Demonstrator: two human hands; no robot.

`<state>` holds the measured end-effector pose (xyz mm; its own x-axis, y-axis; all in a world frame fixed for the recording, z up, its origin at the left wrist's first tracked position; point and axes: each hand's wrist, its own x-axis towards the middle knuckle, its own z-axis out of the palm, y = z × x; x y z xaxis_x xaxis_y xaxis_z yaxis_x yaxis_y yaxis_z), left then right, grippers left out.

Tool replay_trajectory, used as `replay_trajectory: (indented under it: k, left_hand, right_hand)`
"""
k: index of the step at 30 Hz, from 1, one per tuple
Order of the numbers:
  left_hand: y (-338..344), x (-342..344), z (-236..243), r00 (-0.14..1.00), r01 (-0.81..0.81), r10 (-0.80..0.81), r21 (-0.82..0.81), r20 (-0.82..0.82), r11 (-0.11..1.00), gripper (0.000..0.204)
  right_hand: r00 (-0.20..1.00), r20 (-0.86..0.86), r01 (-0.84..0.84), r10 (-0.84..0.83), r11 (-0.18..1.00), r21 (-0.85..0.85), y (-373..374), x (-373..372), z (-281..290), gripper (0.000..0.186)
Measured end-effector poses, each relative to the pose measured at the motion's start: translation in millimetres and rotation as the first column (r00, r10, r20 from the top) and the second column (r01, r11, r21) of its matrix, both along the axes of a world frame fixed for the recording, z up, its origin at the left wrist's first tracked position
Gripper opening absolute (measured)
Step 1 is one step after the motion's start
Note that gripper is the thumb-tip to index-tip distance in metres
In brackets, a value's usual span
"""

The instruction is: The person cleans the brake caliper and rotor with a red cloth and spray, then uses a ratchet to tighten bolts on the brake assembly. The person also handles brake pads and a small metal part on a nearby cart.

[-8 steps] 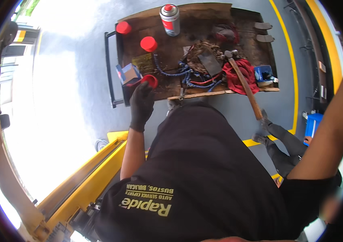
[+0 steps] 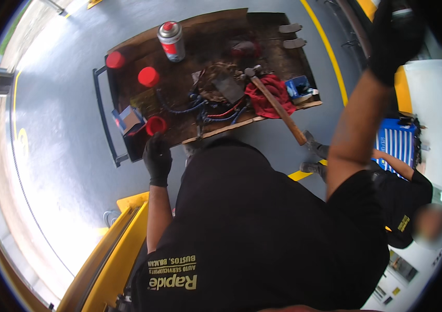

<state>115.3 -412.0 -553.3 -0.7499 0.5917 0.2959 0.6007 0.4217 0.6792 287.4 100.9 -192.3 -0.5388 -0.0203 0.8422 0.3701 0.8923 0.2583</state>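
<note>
My left hand (image 2: 157, 160), in a dark glove, is at the near left edge of a low work table (image 2: 119, 91). Its fingers are bunched and the tips meet the near rim of a round red cap (image 2: 156, 126); whether they grip it is hard to make out. Beside that cap is an open blue-and-white carton (image 2: 129, 120). My right hand (image 2: 396, 44), gloved in black, is raised at the upper right, away from the table. Dark shadow hides its fingers.
On the table are a red-topped spray can (image 2: 171, 44), two more red caps (image 2: 148, 77), brake pads (image 2: 292, 36), blue cords (image 2: 182, 108), a red cloth (image 2: 268, 96) and a hammer (image 2: 280, 106) overhanging the near edge. A co-worker (image 2: 403, 200) is at the right. A yellow beam (image 2: 109, 255) runs lower left.
The view has shifted, so the table appears further left. My right hand has come into view. My left hand has moved slightly rightward relative to the red cap, which stays in place.
</note>
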Motion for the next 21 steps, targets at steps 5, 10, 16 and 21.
replay_trajectory:
  k: [5, 10, 16, 21]
  left_hand:
    - [10.3, 17.0, -15.4, 0.982, -0.078, 0.077, -0.001, 0.171, 0.997, 0.028]
    - [21.8, 29.7, -7.2, 0.948, -0.054, 0.096, -0.143, 0.303, 0.988, 0.039]
    - [31.9, 22.8, -24.1, 0.997, -0.052, 0.059, -0.128, 0.052, 0.99, 0.042]
    - [35.0, 30.3, -35.0, 0.993, -0.095, 0.107, -0.178, 0.055, 0.979, 0.036]
  right_hand:
    - [0.902, 0.382, 0.405, -0.202, 0.704, -0.584, -13.9, 115.2, -196.0, 0.027]
    - [0.841, 0.495, 0.532, -0.217, 0.495, -0.687, -16.2, 185.5, -274.6, 0.026]
    - [0.796, 0.589, 0.572, -0.14, 0.496, -0.653, 6.5, 193.5, -283.1, 0.023]
    - [0.793, 0.6, 0.58, -0.103, 0.429, -0.692, 11.9, 203.0, -271.3, 0.023]
